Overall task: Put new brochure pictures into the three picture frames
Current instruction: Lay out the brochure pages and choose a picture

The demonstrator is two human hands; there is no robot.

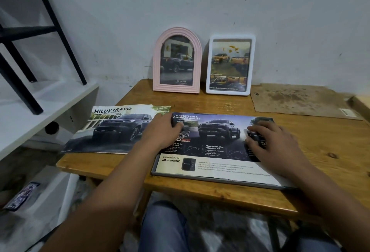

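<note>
A pink arched frame and a white rectangular frame stand upright against the wall at the back of the wooden table, each with a truck picture inside. A dark brochure page showing a truck lies flat over a grey frame near the front edge. My left hand presses on the page's left part, fingers bent at the tips. My right hand rests flat on its right part. The "Hilux Travo" brochure lies to the left.
A brown backing board lies at the back right of the table. A white shelf with black metal legs stands to the left. My knees are below the table's front edge. A dark printed scrap lies on the floor at the left.
</note>
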